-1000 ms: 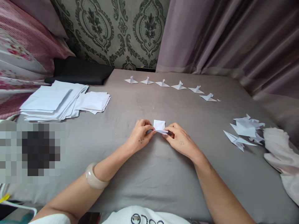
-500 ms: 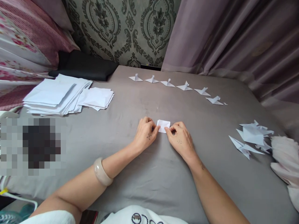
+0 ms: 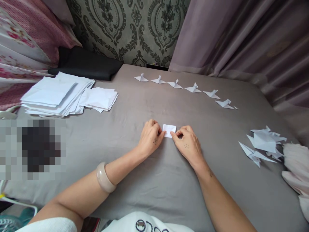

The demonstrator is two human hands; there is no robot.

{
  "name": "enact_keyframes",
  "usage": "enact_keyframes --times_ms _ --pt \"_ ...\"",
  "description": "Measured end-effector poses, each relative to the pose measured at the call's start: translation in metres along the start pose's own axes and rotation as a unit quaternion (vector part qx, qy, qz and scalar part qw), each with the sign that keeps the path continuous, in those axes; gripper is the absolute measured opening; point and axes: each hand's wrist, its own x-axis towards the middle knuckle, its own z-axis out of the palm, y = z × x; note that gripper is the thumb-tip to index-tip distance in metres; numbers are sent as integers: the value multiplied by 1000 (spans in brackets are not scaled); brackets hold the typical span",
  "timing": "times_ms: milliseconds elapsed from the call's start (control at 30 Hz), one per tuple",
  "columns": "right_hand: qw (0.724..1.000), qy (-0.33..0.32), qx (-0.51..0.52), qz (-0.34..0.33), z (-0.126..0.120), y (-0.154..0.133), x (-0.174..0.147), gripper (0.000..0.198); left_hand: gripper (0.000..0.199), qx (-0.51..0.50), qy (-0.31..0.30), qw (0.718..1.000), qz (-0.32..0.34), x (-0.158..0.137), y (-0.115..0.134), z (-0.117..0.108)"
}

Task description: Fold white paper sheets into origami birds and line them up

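A small folded white paper (image 3: 169, 130) is held between my two hands, just above or on the grey cloth. My left hand (image 3: 151, 137) pinches its left edge, thumb on top. From the other side, my right hand (image 3: 187, 143) grips the lower right corner between thumb and fingers. The fingers beneath the paper are hidden. Beyond my hands, several folded paper birds (image 3: 195, 88) stand in a curved row.
To the left lie a stack of large white sheets (image 3: 48, 91) and a smaller paper pile (image 3: 100, 98), with a black folded item (image 3: 89, 62) behind. More paper birds (image 3: 263, 141) are heaped at the right beside a pale cloth (image 3: 294, 161). Grey cloth (image 3: 135, 106) covers the surface.
The view has shifted slightly. The upper and lower layers of the folded paper look more closely aligned now. Both hands keep their hold on it.
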Motion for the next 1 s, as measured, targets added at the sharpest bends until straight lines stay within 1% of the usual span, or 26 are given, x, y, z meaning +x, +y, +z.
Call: enact_keyframes --times_ms 67,133,267,333,433,533,600,633,700,800,1000 --pt "1000 -4 2 1 0 1 1 25 8 23 -2 1000 14 0 1 -2" --pt "1000 -8 -1 3 0 1 1 25 7 53 -4 998 45 0 2 -3" --pt "1000 -8 -13 3 -1 0 -2 25 18 122 -29 979 158 0 3 -4" --pt "1000 2 -21 2 -1 -1 -4 23 22 157 -40 970 183 -2 3 -4" --pt "999 15 -23 -24 0 -2 -7 19 22 204 -41 963 172 -6 3 -5" --pt "995 7 -11 -99 1 -3 -9 16 25 217 -50 961 162 -9 2 -5" --pt "989 -1 1 -148 1 -2 -8 18 28 205 -54 965 152 -10 0 -5" --pt "987 -5 8 -163 2 -2 -7 18 29 197 -55 968 146 -10 0 -5" --pt "986 -13 27 -161 2 1 -5 18 32 181 -56 973 133 -11 -1 -6" --pt "991 -27 46 -125 1 3 -2 17 33 161 -55 978 118 -12 -1 -8" --pt "992 -57 52 -99 -5 8 1 30 29 104 -43 990 90 -11 -6 -8"
